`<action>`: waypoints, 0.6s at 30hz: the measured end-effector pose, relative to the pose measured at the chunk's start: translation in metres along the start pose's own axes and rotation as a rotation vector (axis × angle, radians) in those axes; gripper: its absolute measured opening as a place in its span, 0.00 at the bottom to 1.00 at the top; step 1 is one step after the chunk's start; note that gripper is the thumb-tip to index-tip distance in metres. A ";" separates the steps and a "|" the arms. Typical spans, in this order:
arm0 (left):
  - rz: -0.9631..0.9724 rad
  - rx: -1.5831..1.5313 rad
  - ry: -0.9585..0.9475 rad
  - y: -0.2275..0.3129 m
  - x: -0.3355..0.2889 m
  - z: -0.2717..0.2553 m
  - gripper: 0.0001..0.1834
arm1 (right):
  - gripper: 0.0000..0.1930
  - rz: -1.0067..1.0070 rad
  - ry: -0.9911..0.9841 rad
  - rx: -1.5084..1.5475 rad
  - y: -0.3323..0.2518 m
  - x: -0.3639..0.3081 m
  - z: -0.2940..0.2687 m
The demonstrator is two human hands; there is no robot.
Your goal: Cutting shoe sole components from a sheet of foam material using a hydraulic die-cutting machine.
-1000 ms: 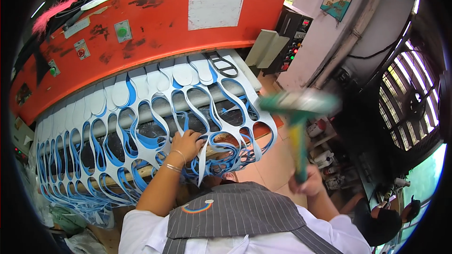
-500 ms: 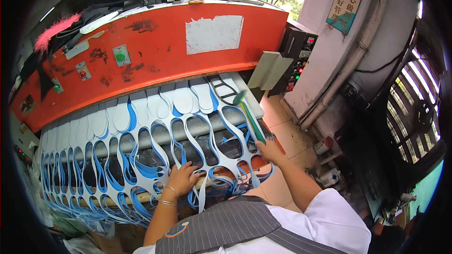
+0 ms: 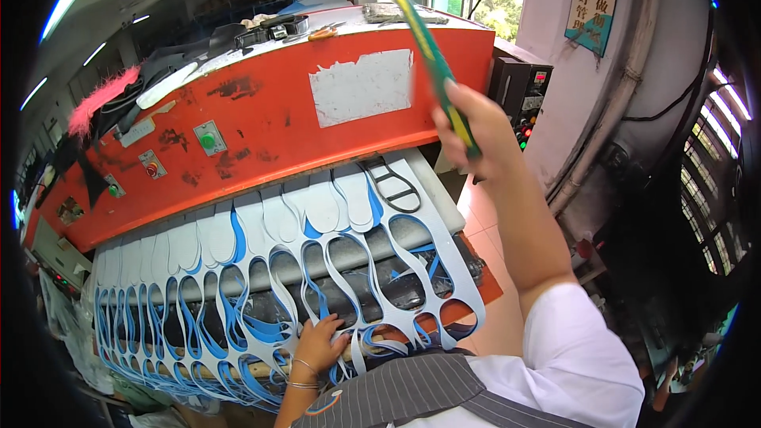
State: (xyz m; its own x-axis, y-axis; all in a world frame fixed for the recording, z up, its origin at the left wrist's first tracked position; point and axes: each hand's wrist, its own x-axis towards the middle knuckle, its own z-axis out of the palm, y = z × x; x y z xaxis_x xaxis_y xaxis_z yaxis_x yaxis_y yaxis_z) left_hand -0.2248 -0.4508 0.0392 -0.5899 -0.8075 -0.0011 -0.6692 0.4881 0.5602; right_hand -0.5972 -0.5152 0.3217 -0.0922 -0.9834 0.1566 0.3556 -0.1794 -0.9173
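My right hand (image 3: 485, 128) is raised in front of the red machine, closed round the lower handle of a green and yellow hammer (image 3: 430, 51). The hammer's head points up, level with the machine's top. Below, my left hand (image 3: 319, 342) lies with fingers apart on the near edge of a white sheet with blue layers (image 3: 458, 269). Rows of sole-shaped holes run through that sheet. At its far right corner, a dark sole-shaped cutting die (image 3: 394, 190) lies on the white surface, out of reach of both hands at this moment.
Behind the sheet stands the red press beam (image 3: 261, 127) with push buttons (image 3: 208, 140). A black control box (image 3: 519, 91) with lit lamps is at its right end. Tools and dark scraps (image 3: 277, 30) lie on top. A pipe (image 3: 606, 103) runs along the right wall.
My right hand has lifted the hammer from beside the sheet's right edge to high above it. The left hand stays on the sheet's near edge. The view has tilted up slightly.
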 end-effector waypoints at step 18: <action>-0.067 0.189 0.202 0.019 0.030 -0.019 0.31 | 0.50 0.385 0.112 -1.400 0.240 0.125 -0.114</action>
State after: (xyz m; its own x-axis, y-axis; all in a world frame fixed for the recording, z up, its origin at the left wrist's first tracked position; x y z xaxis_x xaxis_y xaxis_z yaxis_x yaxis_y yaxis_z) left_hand -0.2470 -0.4718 0.0657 -0.4522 -0.8804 0.1430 -0.7871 0.4693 0.4003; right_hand -0.6296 -0.6778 0.0791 -0.2962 -0.9440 -0.1451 -0.7990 0.3281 -0.5039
